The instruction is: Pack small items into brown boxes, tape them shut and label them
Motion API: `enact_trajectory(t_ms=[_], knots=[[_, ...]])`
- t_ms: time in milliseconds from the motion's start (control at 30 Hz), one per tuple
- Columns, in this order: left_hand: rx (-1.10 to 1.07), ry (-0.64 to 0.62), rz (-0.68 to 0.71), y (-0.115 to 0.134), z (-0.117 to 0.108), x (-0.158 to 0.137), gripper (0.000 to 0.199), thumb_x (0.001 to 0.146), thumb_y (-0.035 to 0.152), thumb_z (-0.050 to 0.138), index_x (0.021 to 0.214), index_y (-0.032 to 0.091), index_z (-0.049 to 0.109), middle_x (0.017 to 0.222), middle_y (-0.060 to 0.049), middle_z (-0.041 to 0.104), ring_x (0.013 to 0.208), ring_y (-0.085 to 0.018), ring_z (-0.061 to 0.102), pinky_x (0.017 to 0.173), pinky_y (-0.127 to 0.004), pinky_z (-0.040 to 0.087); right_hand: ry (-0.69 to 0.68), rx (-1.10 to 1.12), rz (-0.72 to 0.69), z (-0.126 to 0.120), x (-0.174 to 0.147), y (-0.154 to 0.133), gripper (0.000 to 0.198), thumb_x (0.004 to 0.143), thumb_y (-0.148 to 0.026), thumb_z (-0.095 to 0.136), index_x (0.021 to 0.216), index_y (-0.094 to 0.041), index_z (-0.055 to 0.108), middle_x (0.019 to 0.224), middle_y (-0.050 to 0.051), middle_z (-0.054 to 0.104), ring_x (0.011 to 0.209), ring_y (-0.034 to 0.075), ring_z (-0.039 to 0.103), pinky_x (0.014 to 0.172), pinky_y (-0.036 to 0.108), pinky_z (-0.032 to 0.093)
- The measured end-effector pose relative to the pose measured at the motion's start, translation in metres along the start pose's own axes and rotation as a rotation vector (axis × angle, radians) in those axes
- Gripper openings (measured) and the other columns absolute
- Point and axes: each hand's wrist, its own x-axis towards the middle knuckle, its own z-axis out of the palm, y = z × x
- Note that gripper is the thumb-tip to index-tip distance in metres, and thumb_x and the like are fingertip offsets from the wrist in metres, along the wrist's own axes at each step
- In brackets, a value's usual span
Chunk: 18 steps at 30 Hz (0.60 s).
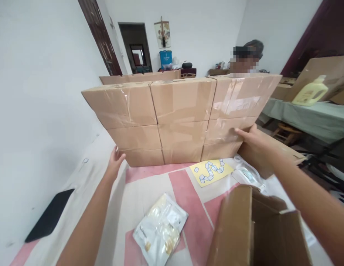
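Observation:
Several taped cardboard boxes stand in a stack, three rows high and three across. At the stack's lower left edge, my left hand has its fingers apart against the side of the bottom box. My right hand lies spread on the right side, around the middle row, with its thumb stretched across the front face. Some of its fingers are hidden behind the edge. Below the stack, a yellow sheet with blue-outlined shapes lies beside a white tape dispenser, as far as I can make out.
Nearer me are a white plastic packet and an open cardboard box at the right. A black flat object lies by the left wall. A person is behind the stack; a yellow jug stands on the right-hand table.

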Motion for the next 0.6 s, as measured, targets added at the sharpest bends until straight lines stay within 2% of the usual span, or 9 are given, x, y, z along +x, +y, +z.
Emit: enact_trajectory(t_ms=[67,167,267,433,533,600], knots=[[-0.034,0.047,0.047,-0.01,0.026,0.011,0.078,0.072,0.061,0.075,0.134,0.02,0.051,0.144,-0.018,0.058,0.134,-0.03,0.056,0.113,-0.048,0.047,-0.019,0.092,0.099,0.017,0.036,0.028,0.074,0.068,-0.034,0.089,0.13,-0.023,0.049,0.149,0.026,0.049,0.131,0.029,0.057,0.099,0.04,0.053],[-0.042,0.148,0.078,-0.026,0.035,0.006,0.072,0.07,0.057,0.078,0.126,0.019,0.055,0.132,-0.015,0.065,0.126,-0.03,0.061,0.111,-0.048,0.048,-0.041,0.148,0.028,0.038,0.059,0.058,0.081,0.065,-0.04,0.09,0.13,-0.026,0.043,0.15,0.019,0.049,0.135,0.028,0.054,0.107,0.044,0.051],[-0.032,0.245,0.104,-0.041,0.019,-0.004,0.065,0.07,0.055,0.079,0.119,0.021,0.056,0.126,-0.009,0.067,0.125,-0.029,0.06,0.113,-0.05,0.046,-0.095,0.17,-0.027,0.057,0.061,0.068,0.086,0.064,-0.045,0.089,0.131,-0.026,0.04,0.149,0.016,0.051,0.134,0.028,0.054,0.108,0.048,0.05],[0.006,0.393,0.16,-0.053,-0.012,-0.005,0.054,0.075,0.058,0.073,0.116,0.03,0.05,0.128,0.007,0.064,0.127,-0.025,0.056,0.121,-0.055,0.036,-0.147,0.221,-0.056,0.105,0.062,0.067,0.093,0.06,-0.054,0.09,0.132,-0.022,0.039,0.145,0.017,0.053,0.134,0.028,0.054,0.111,0.047,0.047],[0.043,0.401,0.178,-0.055,-0.024,-0.004,0.048,0.078,0.056,0.07,0.113,0.034,0.047,0.126,0.013,0.062,0.128,-0.024,0.054,0.122,-0.056,0.034,-0.159,0.214,-0.055,0.129,0.066,0.065,0.094,0.057,-0.058,0.09,0.128,-0.021,0.041,0.144,0.019,0.052,0.135,0.029,0.052,0.113,0.047,0.044],[0.086,0.349,0.184,-0.056,-0.029,-0.006,0.045,0.083,0.055,0.064,0.117,0.037,0.042,0.129,0.014,0.059,0.133,-0.024,0.049,0.123,-0.056,0.032,-0.173,0.206,-0.054,0.139,0.068,0.064,0.093,0.057,-0.059,0.089,0.128,-0.022,0.041,0.144,0.018,0.051,0.136,0.029,0.051,0.114,0.047,0.043]])
